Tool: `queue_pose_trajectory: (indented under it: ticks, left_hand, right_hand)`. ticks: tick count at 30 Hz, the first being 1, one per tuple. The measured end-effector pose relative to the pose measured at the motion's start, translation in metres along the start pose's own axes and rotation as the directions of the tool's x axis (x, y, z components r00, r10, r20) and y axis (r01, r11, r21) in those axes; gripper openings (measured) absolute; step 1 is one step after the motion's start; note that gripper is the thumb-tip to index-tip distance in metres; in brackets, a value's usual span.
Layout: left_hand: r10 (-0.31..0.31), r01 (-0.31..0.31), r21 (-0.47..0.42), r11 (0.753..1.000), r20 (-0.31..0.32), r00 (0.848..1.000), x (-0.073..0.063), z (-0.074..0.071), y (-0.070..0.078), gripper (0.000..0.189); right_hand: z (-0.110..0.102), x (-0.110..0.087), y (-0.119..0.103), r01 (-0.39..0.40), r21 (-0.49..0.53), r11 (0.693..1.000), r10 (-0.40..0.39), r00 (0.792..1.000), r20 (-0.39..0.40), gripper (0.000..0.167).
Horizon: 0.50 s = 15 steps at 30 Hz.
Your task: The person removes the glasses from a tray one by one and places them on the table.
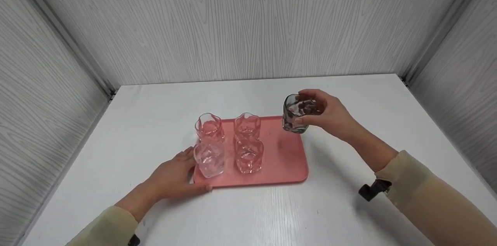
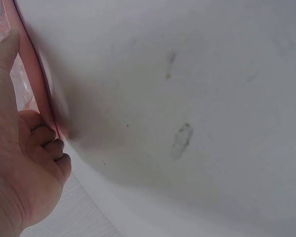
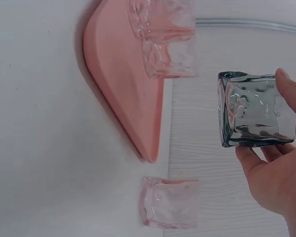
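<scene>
A smoky grey glass [image 1: 293, 116] with wavy walls is gripped from its right side by my right hand [image 1: 330, 116], thumb near and fingers behind. It is held above the far right part of a pink tray [image 1: 287, 160]. In the right wrist view the grey glass [image 3: 256, 108] lies across the picture, its thick base to the left. My left hand [image 1: 172, 178] holds the tray's near left corner, thumb along the front rim. The left wrist view has the fingers [image 2: 47, 140] curled at the tray rim [image 2: 34, 74]. Several clear wavy glasses, one front left [image 1: 209, 160], stand on the tray's left half.
A pinkish clear glass [image 3: 171, 203] stands on the white table beyond the tray in the right wrist view. Grey wood-grain panels [image 1: 248, 25] rise behind the table [image 1: 271, 215] and at both sides.
</scene>
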<state>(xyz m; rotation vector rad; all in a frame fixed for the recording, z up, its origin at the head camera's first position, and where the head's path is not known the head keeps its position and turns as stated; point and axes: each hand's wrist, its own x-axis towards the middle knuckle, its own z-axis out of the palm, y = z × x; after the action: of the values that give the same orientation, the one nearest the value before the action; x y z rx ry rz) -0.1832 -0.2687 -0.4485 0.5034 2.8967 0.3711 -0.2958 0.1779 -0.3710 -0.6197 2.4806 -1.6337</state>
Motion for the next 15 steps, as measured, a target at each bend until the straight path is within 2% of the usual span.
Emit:
queue_pose_trajectory:
  ticks: [8,15]
  left_hand:
    - [0.01,-0.01,0.014,1.0,-0.005,1.0,0.0,0.0,-0.001,0.111]
    - [0.018,-0.018,0.016,1.0,-0.008,1.0,0.001,0.0,-0.001,0.111]
  right_hand:
    - [-0.033,-0.004,-0.005,0.038,0.015,0.999,-0.037,0.998,-0.058,0.073]
    - [-0.058,-0.007,0.002,0.021,0.012,1.0,-0.02,0.994,-0.111,0.071]
